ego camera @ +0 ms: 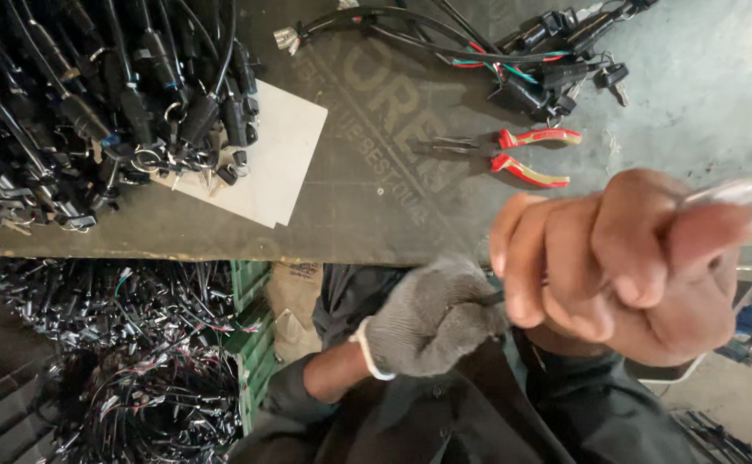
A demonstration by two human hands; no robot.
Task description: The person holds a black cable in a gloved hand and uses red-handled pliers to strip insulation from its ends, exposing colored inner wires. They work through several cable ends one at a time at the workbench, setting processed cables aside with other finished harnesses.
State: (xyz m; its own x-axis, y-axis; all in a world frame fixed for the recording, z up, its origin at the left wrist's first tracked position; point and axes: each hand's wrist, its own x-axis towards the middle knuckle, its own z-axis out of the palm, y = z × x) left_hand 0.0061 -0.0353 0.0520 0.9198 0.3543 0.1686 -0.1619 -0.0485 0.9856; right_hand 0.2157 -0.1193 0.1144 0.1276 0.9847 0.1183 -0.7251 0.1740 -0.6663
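A thin, blurred silvery metal piece point(724, 191) pokes out above the bare right hand point(625, 266), pinched between thumb and curled fingers close to the camera. The left hand point(432, 318), in a grey knitted glove, is balled into a fist just beside it; what it grips is hidden. Red-handled pliers point(513, 155) lie on the dull grey bench point(367, 206), beside tangled black wire harnesses point(92, 94).

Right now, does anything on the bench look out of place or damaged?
Nothing looks damaged. The red-handled pliers lie open on the bench, apart from both wire bundles. One oddity: only the left hand wears a grey glove; the right hand is bare, its grip closed on a thin pale piece too blurred to identify.
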